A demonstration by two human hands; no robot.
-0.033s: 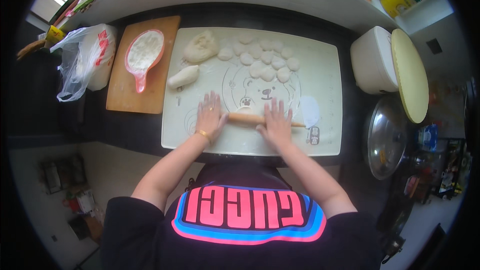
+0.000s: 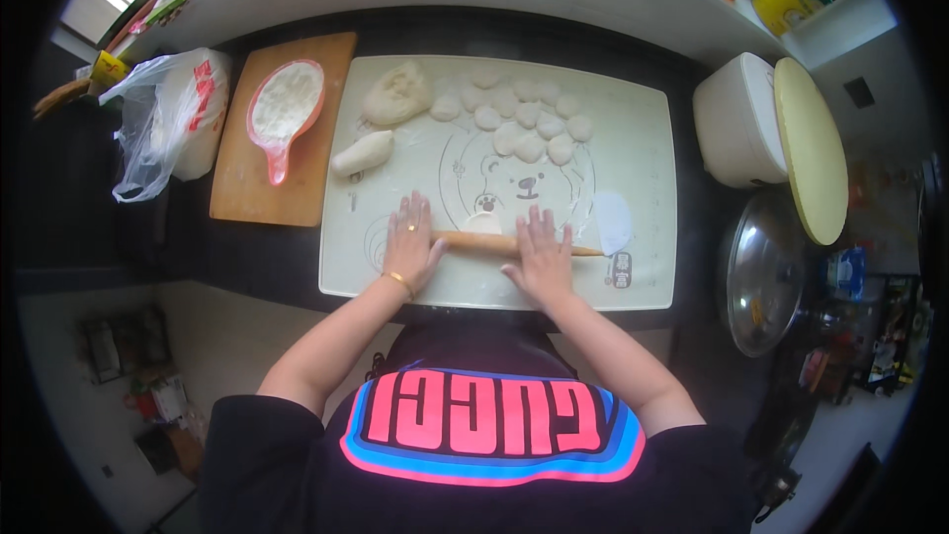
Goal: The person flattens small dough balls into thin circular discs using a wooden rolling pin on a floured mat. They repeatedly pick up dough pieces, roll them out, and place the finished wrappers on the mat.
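A wooden rolling pin [image 2: 476, 243] lies crosswise on the pale pastry mat [image 2: 633, 178]. My left hand [image 2: 408, 245] rests flat over its left end, fingers stretched out. Over its right part lies my right hand [image 2: 542, 255], also flat, with fingers spread. Just beyond the pin, between my hands, shows a thin pale dough wrapper [image 2: 482, 223], partly covered by the pin. Farther off are several small dough pieces [image 2: 529, 146], a large dough lump [image 2: 398, 93] and a short dough roll [image 2: 363, 152]. A white scraper [image 2: 613, 222] sits right of my right hand.
On the left, a pink scoop of flour [image 2: 287, 104] stands on a wooden board [image 2: 237, 178], beside a plastic bag [image 2: 178, 124]. To the right are a cream bin [image 2: 736, 119], a round yellow board [image 2: 813, 153] and a glass lid [image 2: 766, 272].
Both hands and the rolling pin have shifted slightly toward me. More of the dough wrapper shows beyond the pin.
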